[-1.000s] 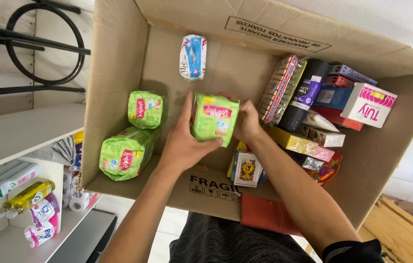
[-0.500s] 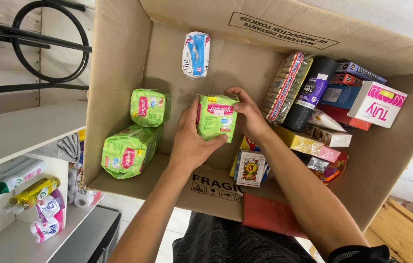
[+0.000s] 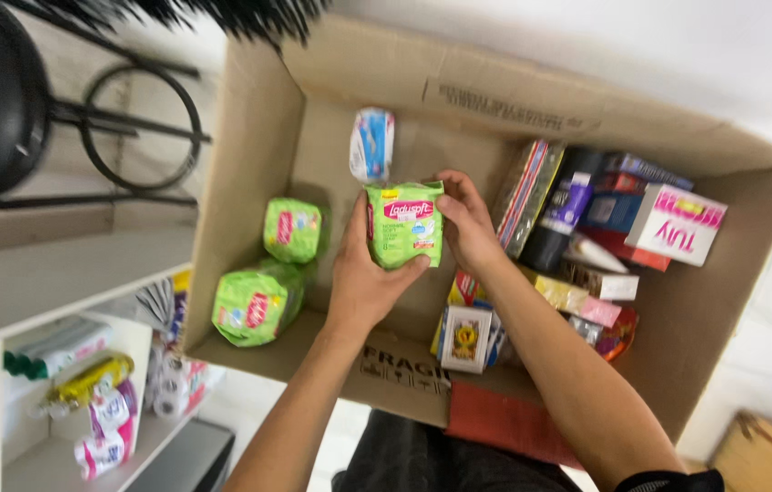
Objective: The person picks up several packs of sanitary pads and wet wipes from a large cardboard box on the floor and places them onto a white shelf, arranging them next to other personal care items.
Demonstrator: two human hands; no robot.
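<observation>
While the green pack (image 3: 404, 224) is held over the middle of the box (image 3: 249, 155), it is gripped by both hands: left hand (image 3: 363, 278) closed on its left side and bottom, right hand (image 3: 466, 219) closed on its right edge. It is judged light, soft, squashy, with a slick wrapper; best held by the 2 sides. In the box, 2 more green packs (image 3: 258, 305) are seen at left, a blue-white pack (image 3: 371, 144) at the back, and assorted cartons (image 3: 675, 223) are stacked at right.
</observation>
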